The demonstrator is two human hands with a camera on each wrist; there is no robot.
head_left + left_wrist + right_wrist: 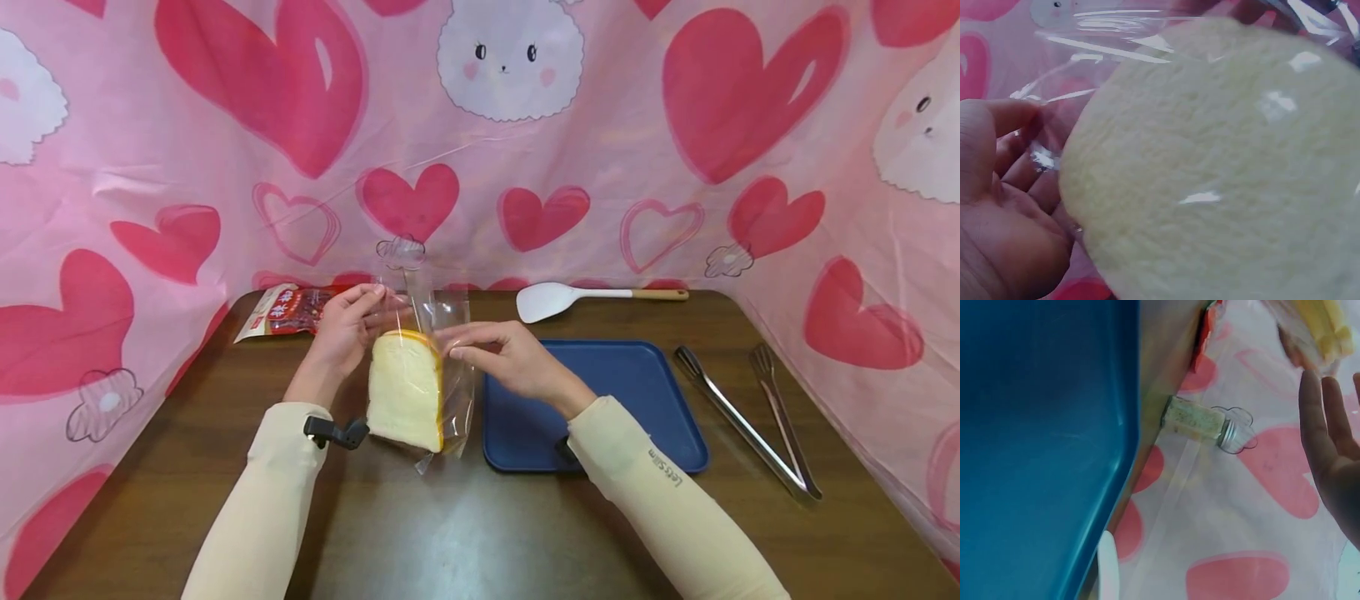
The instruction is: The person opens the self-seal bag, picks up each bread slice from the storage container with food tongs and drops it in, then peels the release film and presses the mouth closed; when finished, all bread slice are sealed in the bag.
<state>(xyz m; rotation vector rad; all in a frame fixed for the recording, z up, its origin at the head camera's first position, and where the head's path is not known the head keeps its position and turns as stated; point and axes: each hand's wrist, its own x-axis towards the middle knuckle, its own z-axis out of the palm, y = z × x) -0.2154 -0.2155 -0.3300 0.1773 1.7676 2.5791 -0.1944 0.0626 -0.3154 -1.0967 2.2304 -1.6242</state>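
Observation:
A clear plastic bag with sliced bread inside hangs upright above the table between both hands. My left hand pinches the bag's upper left edge between thumb and fingers, seen close up in the left wrist view, where the pale face of the bread fills most of the picture. On the other side, my right hand pinches the bag's right edge with thumb and forefinger. The right wrist view shows this hand's fingers stretched toward the bagged bread, its thumb hidden.
A blue tray lies right of the bread. Behind it is a white spatula; metal tongs lie farther right. A red snack packet rests at the back left. A jar with a metal lid stands near the patterned cloth.

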